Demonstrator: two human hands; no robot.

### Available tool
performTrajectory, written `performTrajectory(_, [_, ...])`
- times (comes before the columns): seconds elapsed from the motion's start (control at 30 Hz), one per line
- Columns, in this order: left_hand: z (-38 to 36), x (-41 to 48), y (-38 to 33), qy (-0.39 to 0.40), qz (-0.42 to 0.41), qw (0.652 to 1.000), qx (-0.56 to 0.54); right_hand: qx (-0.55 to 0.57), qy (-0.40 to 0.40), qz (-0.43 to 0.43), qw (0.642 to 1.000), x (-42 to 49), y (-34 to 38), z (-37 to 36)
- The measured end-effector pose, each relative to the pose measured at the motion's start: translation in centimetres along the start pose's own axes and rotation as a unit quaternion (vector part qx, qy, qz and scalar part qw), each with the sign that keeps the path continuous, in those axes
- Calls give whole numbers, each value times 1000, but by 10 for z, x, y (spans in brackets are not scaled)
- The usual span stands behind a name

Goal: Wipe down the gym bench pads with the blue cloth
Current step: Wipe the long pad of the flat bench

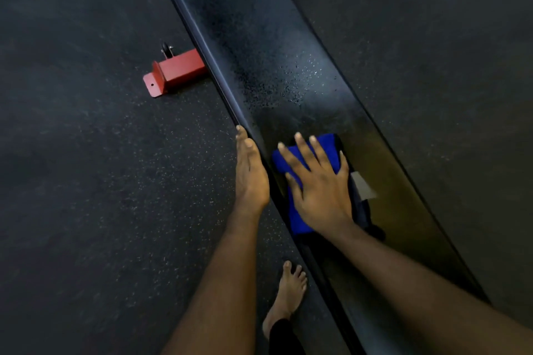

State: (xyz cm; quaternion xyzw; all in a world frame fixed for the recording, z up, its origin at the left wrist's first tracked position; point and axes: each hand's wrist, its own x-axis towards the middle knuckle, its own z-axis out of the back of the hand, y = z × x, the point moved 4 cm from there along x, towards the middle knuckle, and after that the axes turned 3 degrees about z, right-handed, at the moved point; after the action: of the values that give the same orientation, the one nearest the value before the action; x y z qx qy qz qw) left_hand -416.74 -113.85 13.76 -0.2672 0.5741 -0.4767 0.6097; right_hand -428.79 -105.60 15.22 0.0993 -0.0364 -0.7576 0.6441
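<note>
Blue cloth [298, 210] is folded and lies flat on the black bench pad [274, 52], directly under my right hand [317, 181]. Right hand: palm down, fingers spread and straight, pressing on the cloth, not curled round it. Blue shows past the fingertips and on the thumb side of the palm. A pale tag [364, 186] sticks out of the cloth on the little-finger side, with a darker fold of fabric trailing back toward the wrist.

Left hand [249, 170] is just beside the right, on the pad's rolled side edge. Its fingers are straight and pressed together, pointing along the edge. Cannot tell whether the thumb hooks under the pad.

The pad ahead of the right fingertips is speckled with droplets [288, 81]. The strip level with the hand and behind it looks smooth and dull.

Further ahead of the left fingertips, a red frame foot [176, 72] sticks out from under the pad, with a small black wheel [166, 50] behind it. A bare foot [290, 294] stands on the dark speckled rubber floor [86, 181], below and between my forearms.
</note>
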Motion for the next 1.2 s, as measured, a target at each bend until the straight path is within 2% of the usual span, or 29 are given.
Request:
performTrajectory(0.13, [-7,3,6,-34,-26,999,16,11,-34,-23,999,75,-21,8])
performTrajectory(0.23, [-15,1,5,-53,-18,998,25,15,-44,-33,998,97,-33,14])
performTrajectory(0.37, [-27,-1,-7,-107,16,993,41,18,-62,-69,996,42,-33,13])
performTrajectory(0.47, [-36,-8,-14,-146,34,984,93,24,-39,-116,992,-13,-38,10])
performTrajectory(0.53, [-38,-10,-16,-165,26,978,124,27,-30,-128,991,-17,-40,9])
performTrajectory(0.73, [-39,-10,-15,-180,17,974,140,24,-36,-119,992,79,-67,20])
performTrajectory(0.83, [-39,-10,-14,-180,23,974,136,30,-40,-122,991,97,-74,25])
performTrajectory(0.97, [-38,-11,-16,-177,22,974,139,37,-56,-143,987,38,-69,21])
performTrajectory(1.07, [-39,-11,-17,-174,28,974,145,42,-37,-162,985,-23,-68,16])
performTrajectory(1.2, [-39,-11,-16,-171,22,973,151,61,-44,-204,976,-15,-74,15])
